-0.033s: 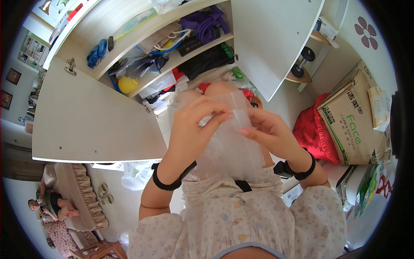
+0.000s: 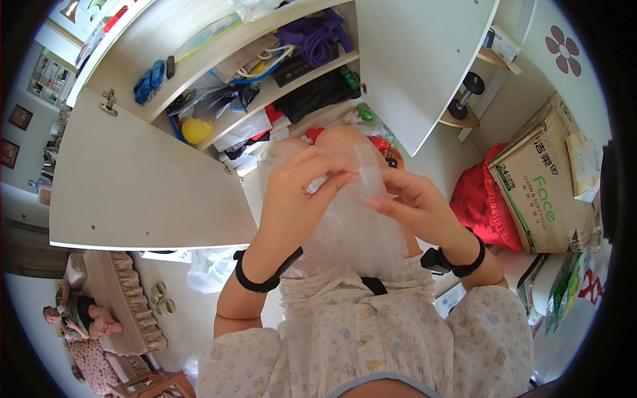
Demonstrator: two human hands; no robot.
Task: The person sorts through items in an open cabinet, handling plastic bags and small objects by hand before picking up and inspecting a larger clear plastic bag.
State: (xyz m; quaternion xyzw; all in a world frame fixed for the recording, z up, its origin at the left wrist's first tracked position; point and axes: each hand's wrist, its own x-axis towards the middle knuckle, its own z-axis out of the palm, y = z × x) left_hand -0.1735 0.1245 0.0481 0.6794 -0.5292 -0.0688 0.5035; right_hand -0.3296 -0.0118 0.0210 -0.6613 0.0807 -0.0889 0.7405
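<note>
A translucent plastic bag (image 2: 355,232) hangs over my lap, its upper part crumpled between my hands. With thumb and forefinger pressed together, my left hand (image 2: 302,189) pinches the bag near its top. Just to the right, my right hand (image 2: 418,199) grips the bag's upper right edge, thumb toward the middle and fingers curled partly behind the film. The two hands are a short gap apart. Some of the right fingertips are hidden by the plastic. Each wrist wears a black strap (image 2: 265,272).
An open cabinet ahead has a left door (image 2: 146,179) and a right door (image 2: 424,60). Its shelves hold a purple strap bundle (image 2: 315,43) and a yellow item (image 2: 196,131). At right are a cardboard box (image 2: 541,179), red cloth (image 2: 481,199) and a dumbbell (image 2: 466,96). A person (image 2: 83,312) sits far left.
</note>
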